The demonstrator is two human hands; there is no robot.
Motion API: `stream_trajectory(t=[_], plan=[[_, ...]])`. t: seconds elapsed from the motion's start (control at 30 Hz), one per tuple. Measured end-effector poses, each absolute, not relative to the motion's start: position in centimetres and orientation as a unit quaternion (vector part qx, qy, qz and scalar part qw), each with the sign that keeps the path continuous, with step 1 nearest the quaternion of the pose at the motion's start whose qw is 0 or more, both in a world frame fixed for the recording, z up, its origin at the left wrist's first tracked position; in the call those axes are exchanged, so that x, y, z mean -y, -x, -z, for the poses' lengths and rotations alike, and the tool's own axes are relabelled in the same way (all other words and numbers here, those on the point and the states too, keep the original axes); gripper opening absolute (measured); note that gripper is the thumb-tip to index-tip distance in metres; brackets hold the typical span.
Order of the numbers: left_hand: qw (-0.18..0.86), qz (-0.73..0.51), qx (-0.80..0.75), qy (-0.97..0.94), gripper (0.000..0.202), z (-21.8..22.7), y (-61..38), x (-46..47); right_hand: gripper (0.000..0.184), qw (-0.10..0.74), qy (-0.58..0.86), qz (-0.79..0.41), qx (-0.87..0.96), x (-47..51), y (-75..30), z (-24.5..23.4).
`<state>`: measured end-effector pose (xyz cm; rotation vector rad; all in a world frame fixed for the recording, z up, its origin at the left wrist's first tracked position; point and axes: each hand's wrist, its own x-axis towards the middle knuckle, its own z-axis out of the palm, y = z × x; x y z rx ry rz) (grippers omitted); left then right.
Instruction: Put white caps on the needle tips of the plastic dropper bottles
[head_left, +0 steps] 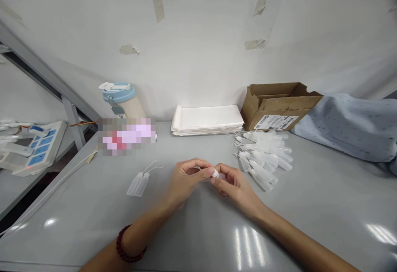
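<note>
Over the middle of the table my left hand [188, 179] and my right hand [233, 184] meet around a small squeeze bottle [215, 173] with a white cap. My right fingers are closed around its translucent body, which they mostly hide. The thumb and fingers of my left hand pinch at the cap end, where a thin tip shows. To the left, two translucent squeeze bottles [138, 184] with thin bent spouts lie side by side. A pile of similar bottles [263, 156] lies to the right of my right hand.
Against the wall are a stack of white packets [211, 119], an open cardboard box [274, 108] and a blue-lidded tumbler [124, 98]. A blurred-out item [128, 135] lies before the tumbler. Blue cloth [350, 127] is at right; a power strip [41, 150] and white cable [56, 189] are at left.
</note>
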<state>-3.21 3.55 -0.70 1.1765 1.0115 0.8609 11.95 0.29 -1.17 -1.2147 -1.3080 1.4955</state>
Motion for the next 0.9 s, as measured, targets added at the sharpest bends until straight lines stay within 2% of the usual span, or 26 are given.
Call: stream_trajectory(t=[0.2, 0.4, 0.53, 0.67, 0.77, 0.9], plan=[[0.635, -0.335, -0.394, -0.574, 0.01, 0.0, 4.1, -4.2, 0.023, 0.389, 0.454, -0.648, 0.472, -0.4, -11.9, 1.0], [0.635, -0.29, -0.381, -0.606, 0.009, -0.3, 4.5, -4.4, 0.015, 0.358, 0.499, -0.593, 0.521, 0.0, -11.8, 1.1], [0.608, -0.292, -0.34, -0.655, 0.005, -0.5, 4.6, -4.4, 0.009, 0.346, 0.454, -0.657, 0.493, -0.2, -12.0, 1.3], [0.588, -0.269, -0.309, -0.698, 0.013, -0.9, 5.0, -4.4, 0.006, 0.335, 0.419, -0.681, 0.498, -0.3, -11.9, 1.4], [0.596, -0.241, -0.336, -0.689, 0.021, -1.0, 5.0, -4.4, 0.013, 0.336, 0.462, -0.607, 0.552, -0.2, -11.8, 1.6], [0.507, -0.213, -0.43, -0.716, 0.02, -0.4, 4.5, -4.2, 0.019, 0.317, 0.535, -0.391, 0.679, -0.2, -11.8, 2.0]])
